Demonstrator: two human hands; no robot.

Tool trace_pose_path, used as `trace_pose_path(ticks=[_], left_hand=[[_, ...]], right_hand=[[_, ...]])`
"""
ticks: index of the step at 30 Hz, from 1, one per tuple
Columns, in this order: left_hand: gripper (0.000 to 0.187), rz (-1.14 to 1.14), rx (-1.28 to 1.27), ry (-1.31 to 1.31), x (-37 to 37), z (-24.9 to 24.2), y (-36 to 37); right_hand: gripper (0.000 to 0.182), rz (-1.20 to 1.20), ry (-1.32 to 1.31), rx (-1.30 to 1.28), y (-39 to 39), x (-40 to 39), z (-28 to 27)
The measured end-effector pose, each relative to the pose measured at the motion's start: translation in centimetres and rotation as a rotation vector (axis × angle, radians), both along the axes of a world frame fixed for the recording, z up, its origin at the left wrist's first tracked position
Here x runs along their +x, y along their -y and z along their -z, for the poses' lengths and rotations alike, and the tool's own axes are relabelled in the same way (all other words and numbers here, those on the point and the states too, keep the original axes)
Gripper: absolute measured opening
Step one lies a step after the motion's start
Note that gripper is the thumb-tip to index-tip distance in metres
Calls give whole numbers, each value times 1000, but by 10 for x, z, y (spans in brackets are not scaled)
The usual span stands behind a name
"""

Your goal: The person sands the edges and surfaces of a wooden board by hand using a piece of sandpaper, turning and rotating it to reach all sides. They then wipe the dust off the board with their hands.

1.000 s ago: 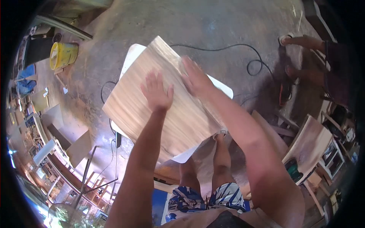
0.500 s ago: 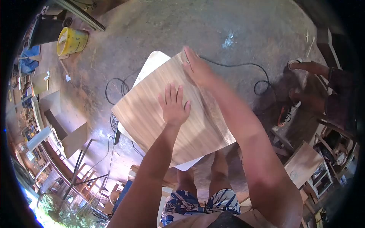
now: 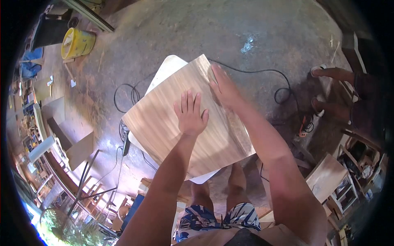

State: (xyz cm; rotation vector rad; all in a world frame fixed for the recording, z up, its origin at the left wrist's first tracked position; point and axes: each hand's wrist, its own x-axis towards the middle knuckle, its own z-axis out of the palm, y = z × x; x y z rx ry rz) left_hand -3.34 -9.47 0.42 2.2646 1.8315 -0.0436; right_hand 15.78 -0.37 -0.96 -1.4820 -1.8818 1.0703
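Observation:
A square wooden board (image 3: 154, 119) with striped brown grain lies tilted across a white-topped support (image 3: 167, 67), whose rounded corners stick out beyond it. My left hand (image 3: 191, 117) rests flat near the middle of the board with its fingers spread. At the board's right-hand edge, close to the far corner, is my right hand (image 3: 223, 88), slightly blurred. Its fingers are pressed together along that edge. Whatever lies between those fingers and the edge is hidden from me.
Black cable (image 3: 258, 70) runs over the concrete floor (image 3: 197, 28) and coils left of the board. A yellow bucket (image 3: 80, 44) stands at far left. Another person's legs (image 3: 336, 74) are at right, near an orange-and-black tool (image 3: 303, 126). Wood pieces (image 3: 327, 176) lie lower right.
My right hand has slid along the board's edge toward me, uncovering the far corner. The left hand stays flat on the board, which has shifted very slightly right in view.

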Motion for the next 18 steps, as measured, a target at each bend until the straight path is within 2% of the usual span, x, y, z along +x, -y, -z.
trace_pose_path(ticks=[4, 7, 10, 13, 18], left_hand=[[72, -12, 8, -13, 0, 3, 2], [72, -21, 13, -21, 4, 2, -2], [72, -10, 29, -37, 3, 5, 4], [73, 1, 89, -43, 2, 12, 4], [72, -9, 111, -35, 3, 9, 4]], right_hand=[[58, 8, 46, 56, 2, -1, -3], [58, 11, 14, 115, -55, -24, 5], [59, 27, 20, 85, -54, -25, 4], [59, 41, 27, -11, 2, -3, -11], [61, 101, 58, -29, 97, 22, -15]])
